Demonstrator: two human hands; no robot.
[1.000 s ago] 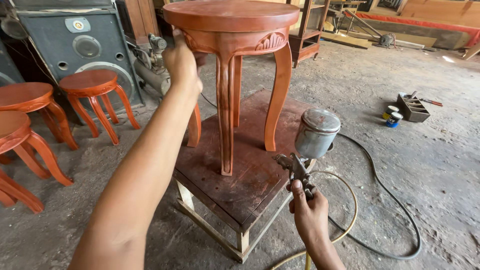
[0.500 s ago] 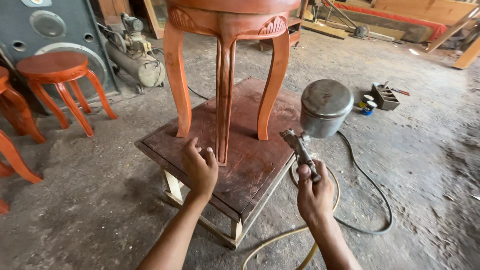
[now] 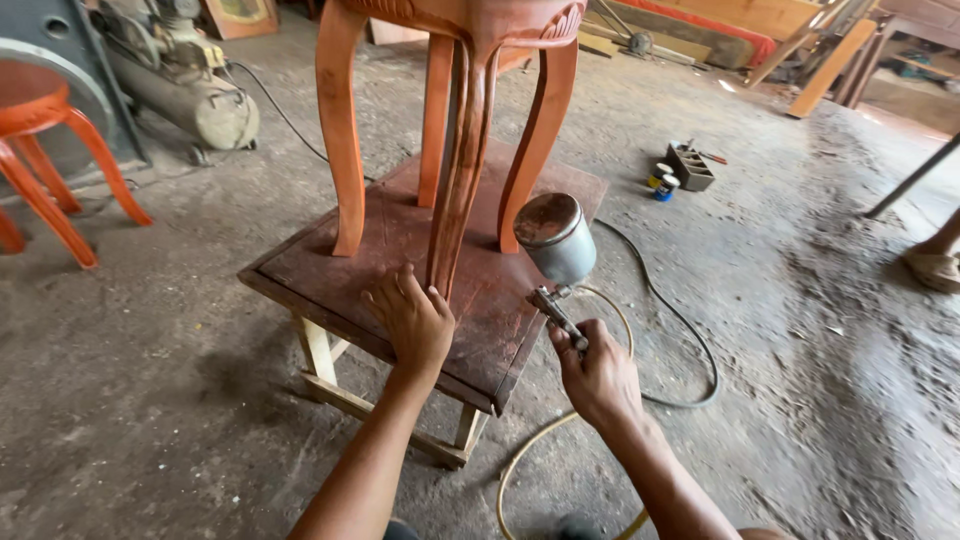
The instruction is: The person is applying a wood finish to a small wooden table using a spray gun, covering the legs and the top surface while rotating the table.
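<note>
An orange-brown wooden stool (image 3: 455,120) with curved legs stands on a low square wooden stand (image 3: 340,255) with a dark stained top. My left hand (image 3: 410,320) rests on the stand's top at the foot of the stool's nearest leg, fingers curled around that leg's base. My right hand (image 3: 598,375) grips the handle of a spray gun (image 3: 555,255) with a round metal cup, held just right of the stand's front corner and tilted toward the stool. A yellowish hose (image 3: 540,445) runs from the gun down to the floor.
An air compressor (image 3: 185,85) lies at the back left with a dark hose (image 3: 670,330) looping across the concrete floor. Another orange stool (image 3: 45,150) stands at left. A small tray with cans (image 3: 680,170) sits behind. Another person's sandalled foot (image 3: 935,262) is at the right edge.
My left hand came down from the stool's top to the base of its front leg. The view moved closer and lower. The spray gun stayed in my right hand.
</note>
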